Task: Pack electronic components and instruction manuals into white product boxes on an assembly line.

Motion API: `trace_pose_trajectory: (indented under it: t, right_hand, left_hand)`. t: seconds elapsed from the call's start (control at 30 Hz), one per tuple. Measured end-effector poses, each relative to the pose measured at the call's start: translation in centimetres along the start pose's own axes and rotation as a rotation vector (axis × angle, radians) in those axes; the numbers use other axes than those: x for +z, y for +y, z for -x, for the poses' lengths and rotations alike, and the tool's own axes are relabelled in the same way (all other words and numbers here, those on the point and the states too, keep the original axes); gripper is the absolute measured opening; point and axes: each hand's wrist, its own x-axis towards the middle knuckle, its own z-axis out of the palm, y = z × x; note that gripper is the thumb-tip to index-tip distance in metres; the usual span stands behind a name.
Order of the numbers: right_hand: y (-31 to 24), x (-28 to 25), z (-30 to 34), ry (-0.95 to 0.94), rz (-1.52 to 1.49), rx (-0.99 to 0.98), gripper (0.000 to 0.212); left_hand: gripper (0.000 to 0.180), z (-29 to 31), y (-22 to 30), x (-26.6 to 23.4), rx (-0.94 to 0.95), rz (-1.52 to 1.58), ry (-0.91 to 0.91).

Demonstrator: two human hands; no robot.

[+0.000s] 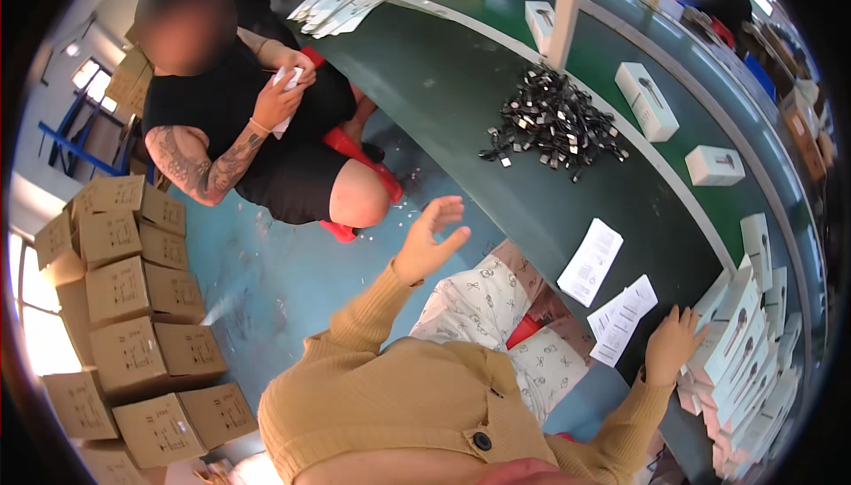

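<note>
My left hand (431, 242) is raised over my lap, its fingers spread and nothing in them. Over the front of the dark green table, my right hand (671, 343) reaches with extended fingers to the near side of a stack of white boxes (729, 330). Its fingertips seem to touch the stack; I see nothing held. Just left of that hand lie two groups of printed white leaflets: a fanned pair (623, 318) and a flat one (591, 261) farther off. A heap of short black cables (557, 121) with metal plugs sits farther along the table.
Behind the table a green conveyor (603, 50) carries several white boxes, one a long upright box (646, 101). A post (567, 6) rises at its edge. A seated co-worker (222, 104) handles something white at left. Brown cartons (133, 343) are stacked on the left; white papers (341, 4) lie far off.
</note>
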Motion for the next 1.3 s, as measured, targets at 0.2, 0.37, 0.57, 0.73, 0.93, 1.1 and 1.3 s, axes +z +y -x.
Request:
trace_pose_trajectory:
  t: [0.2,0.37,0.57,0.73,0.93,1.1,1.3]
  right_hand:
    - [0.8,1.8,0.3,0.079,-0.050,0.069,0.025]
    - [1.7,1.4,0.1,0.047,-0.098,0.101,0.025]
    - [3.2,1.6,0.7,0.070,-0.130,0.151,0.032]
    - [4.0,1.6,0.9,0.029,-0.229,0.173,0.036]
    - [4.5,2.0,0.9,0.064,-0.268,0.184,0.035]
    - [4.4,1.5,1.0,0.072,-0.306,0.131,0.036]
    - [1.5,-0.4,1.1,0.333,-0.427,0.009,0.026]
  left_hand:
    - [0.052,0.3,0.3,0.9,-0.081,-0.031,-0.043]
    - [0.050,-0.5,0.3,0.9,-0.046,-0.001,-0.063]
    - [0.050,-1.0,-0.7,1.8,-0.052,0.000,-0.090]
    - [0.052,-1.7,-0.5,2.8,-0.017,-0.027,-0.107]
    - [0.049,-2.4,0.3,2.4,-0.082,-0.099,-0.157]
    - [0.048,-8.1,5.6,-0.1,0.306,-0.440,0.085]
    - [0.104,-24.7,5.1,-5.5,0.418,-1.259,0.267]
